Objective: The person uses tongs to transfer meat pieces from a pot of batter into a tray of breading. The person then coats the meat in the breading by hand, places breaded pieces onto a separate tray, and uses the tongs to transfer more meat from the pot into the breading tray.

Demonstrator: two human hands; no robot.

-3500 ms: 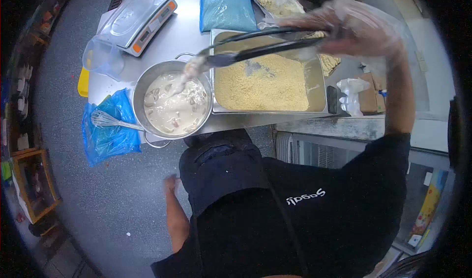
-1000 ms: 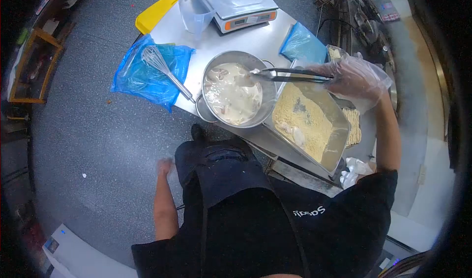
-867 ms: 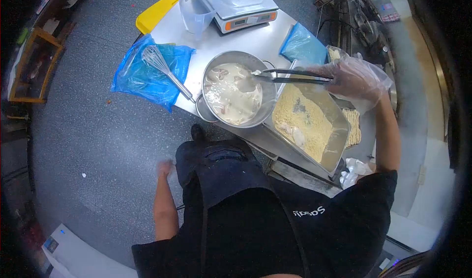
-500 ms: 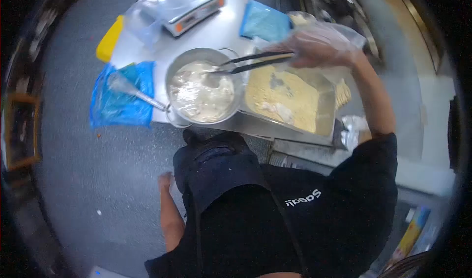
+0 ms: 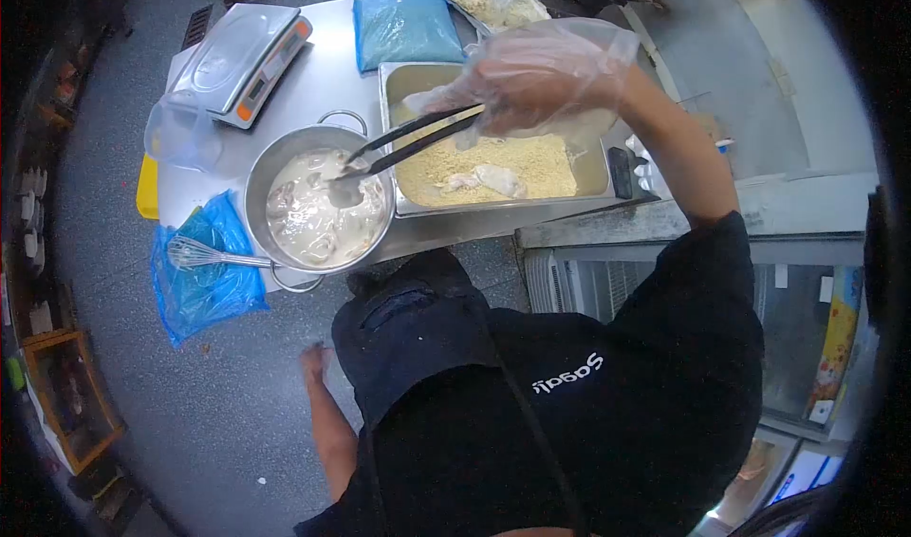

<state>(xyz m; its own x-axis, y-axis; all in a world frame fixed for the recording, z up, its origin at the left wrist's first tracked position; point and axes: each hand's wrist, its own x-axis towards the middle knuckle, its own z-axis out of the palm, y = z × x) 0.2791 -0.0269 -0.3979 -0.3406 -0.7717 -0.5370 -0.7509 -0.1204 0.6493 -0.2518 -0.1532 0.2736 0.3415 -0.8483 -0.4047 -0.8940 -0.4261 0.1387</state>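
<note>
My right hand [image 5: 541, 82], in a clear plastic glove, is closed around black tongs [image 5: 418, 143]. The tongs' tips reach into a metal pot [image 5: 254, 191] of white, milky batter [image 5: 318, 219] with lumpy pieces in it. A greyish shape shows at the tips; I cannot tell whether it is gripped. Beneath my right hand is a rectangular steel pan [image 5: 593, 172] of yellowish breading flour [image 5: 546, 162], with a coated whitish piece [image 5: 489, 181] lying on the flour. My left hand [image 5: 315, 359] hangs low beside my body over the floor, fingers loosely apart and holding nothing.
A whisk [image 5: 213, 254] lies on a blue plastic bag [image 5: 209, 295] at the table's left edge. Behind stand a digital scale [image 5: 242, 58], a clear jug [image 5: 180, 134], a blue packet [image 5: 408, 34] and another flour tray [image 5: 493, 6]. A glass-doored fridge [image 5: 607, 281] is at the right.
The view has turned and steadied, so the table and pot sit further left and lower. The tongs stay over the pot in my right hand; my left hand still hangs down.
</note>
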